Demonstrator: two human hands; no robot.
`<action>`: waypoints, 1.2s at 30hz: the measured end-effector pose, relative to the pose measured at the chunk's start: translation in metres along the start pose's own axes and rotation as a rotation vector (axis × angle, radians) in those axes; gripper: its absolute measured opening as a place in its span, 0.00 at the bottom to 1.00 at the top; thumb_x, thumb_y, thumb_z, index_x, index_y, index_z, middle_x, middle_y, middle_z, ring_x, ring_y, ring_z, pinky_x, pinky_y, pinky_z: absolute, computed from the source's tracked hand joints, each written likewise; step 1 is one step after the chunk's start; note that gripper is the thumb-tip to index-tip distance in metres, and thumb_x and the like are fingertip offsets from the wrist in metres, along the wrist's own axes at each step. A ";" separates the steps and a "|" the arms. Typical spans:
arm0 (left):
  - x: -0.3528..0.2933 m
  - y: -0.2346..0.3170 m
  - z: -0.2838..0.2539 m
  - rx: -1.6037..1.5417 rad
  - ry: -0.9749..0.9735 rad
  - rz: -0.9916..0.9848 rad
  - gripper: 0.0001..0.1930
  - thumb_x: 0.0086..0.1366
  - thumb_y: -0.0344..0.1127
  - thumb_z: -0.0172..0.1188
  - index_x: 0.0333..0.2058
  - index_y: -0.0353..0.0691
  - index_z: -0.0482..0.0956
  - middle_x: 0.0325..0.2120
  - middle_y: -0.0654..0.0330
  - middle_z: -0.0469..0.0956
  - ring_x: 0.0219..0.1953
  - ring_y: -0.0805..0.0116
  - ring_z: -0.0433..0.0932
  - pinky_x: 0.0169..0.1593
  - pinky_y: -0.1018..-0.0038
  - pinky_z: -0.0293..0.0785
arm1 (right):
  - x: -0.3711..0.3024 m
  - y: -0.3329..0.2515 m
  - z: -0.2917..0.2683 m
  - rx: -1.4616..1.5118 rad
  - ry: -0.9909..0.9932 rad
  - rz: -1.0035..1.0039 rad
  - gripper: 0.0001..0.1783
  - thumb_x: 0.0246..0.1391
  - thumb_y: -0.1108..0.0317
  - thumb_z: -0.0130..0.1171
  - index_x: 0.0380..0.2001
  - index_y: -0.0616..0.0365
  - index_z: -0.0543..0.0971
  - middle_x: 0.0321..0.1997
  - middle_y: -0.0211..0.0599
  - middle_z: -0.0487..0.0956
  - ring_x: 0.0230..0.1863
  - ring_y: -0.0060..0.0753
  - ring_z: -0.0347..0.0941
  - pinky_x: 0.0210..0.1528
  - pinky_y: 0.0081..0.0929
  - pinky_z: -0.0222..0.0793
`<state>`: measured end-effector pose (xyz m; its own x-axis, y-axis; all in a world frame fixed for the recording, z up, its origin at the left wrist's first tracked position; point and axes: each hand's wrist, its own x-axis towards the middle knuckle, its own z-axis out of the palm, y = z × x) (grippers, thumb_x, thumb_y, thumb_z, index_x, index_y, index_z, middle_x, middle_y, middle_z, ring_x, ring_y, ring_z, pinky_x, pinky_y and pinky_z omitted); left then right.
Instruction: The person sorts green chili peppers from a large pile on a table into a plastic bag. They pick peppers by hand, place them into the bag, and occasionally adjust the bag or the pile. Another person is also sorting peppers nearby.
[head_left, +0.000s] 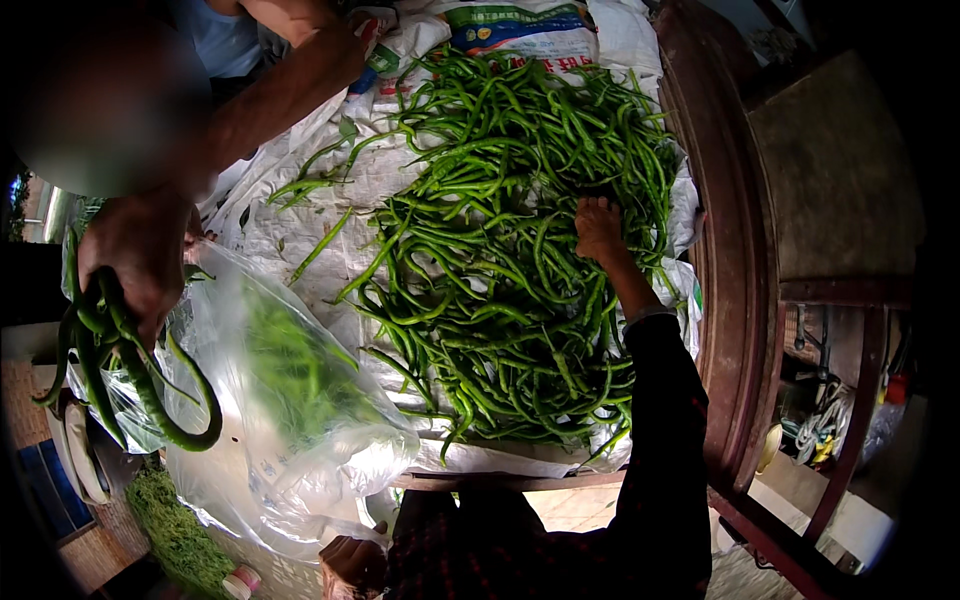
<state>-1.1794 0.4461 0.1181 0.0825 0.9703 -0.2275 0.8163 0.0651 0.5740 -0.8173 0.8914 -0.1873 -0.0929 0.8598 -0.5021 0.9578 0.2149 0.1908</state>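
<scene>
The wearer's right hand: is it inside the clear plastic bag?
No, the right hand is at the long green chili peppers, apart from the plastic bag.

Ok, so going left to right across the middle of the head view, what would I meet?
The co-worker's hand with green peppers, clear plastic bag, pepper heap, your right sleeve, dark red wooden edge.

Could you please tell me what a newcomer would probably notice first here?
Probably the heap of green peppers mid-picture, spread over white sheeting, with the wearer's right hand on it. Next, at the left, a co-worker's hand grips several long peppers near a clear plastic bag.
</scene>
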 end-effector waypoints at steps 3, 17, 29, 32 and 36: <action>0.004 0.002 0.000 -0.015 0.002 -0.011 0.05 0.49 0.20 0.59 0.23 0.38 0.75 0.24 0.51 0.81 0.22 0.56 0.78 0.28 0.67 0.71 | 0.001 -0.005 -0.012 0.004 -0.027 0.035 0.59 0.38 0.58 0.76 0.68 0.56 0.49 0.66 0.50 0.58 0.64 0.59 0.55 0.67 0.65 0.55; -0.025 -0.006 -0.001 -0.092 0.005 -0.079 0.15 0.47 0.29 0.66 0.36 0.35 0.80 0.16 0.58 0.73 0.19 0.60 0.75 0.27 0.68 0.70 | -0.065 0.006 0.008 0.278 0.464 -0.006 0.24 0.28 0.70 0.64 0.35 0.60 0.70 0.34 0.50 0.78 0.39 0.54 0.75 0.38 0.51 0.73; -0.028 -0.001 -0.003 -0.124 0.027 0.009 0.19 0.48 0.33 0.68 0.40 0.35 0.78 0.19 0.58 0.73 0.21 0.59 0.75 0.28 0.66 0.72 | -0.156 0.045 -0.037 0.880 0.498 -0.126 0.41 0.31 0.55 0.75 0.47 0.68 0.70 0.33 0.53 0.80 0.33 0.56 0.78 0.38 0.51 0.73; -0.030 -0.001 -0.005 -0.121 0.023 0.036 0.20 0.48 0.33 0.68 0.41 0.35 0.77 0.20 0.59 0.74 0.22 0.59 0.76 0.28 0.65 0.72 | -0.191 0.038 -0.065 1.203 0.550 -0.250 0.35 0.39 0.61 0.75 0.48 0.67 0.73 0.38 0.44 0.82 0.37 0.42 0.79 0.38 0.41 0.74; -0.034 -0.003 -0.012 -0.131 -0.014 0.105 0.22 0.49 0.33 0.68 0.44 0.35 0.77 0.22 0.59 0.74 0.23 0.59 0.76 0.29 0.65 0.73 | -0.233 0.038 -0.109 1.324 0.542 -0.200 0.25 0.41 0.69 0.72 0.44 0.64 0.78 0.39 0.36 0.82 0.38 0.31 0.77 0.40 0.32 0.72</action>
<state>-1.1920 0.4162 0.1336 0.1719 0.9701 -0.1711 0.7216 -0.0058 0.6923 -0.7890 0.7501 0.0290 -0.0552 0.9985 0.0065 0.4330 0.0298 -0.9009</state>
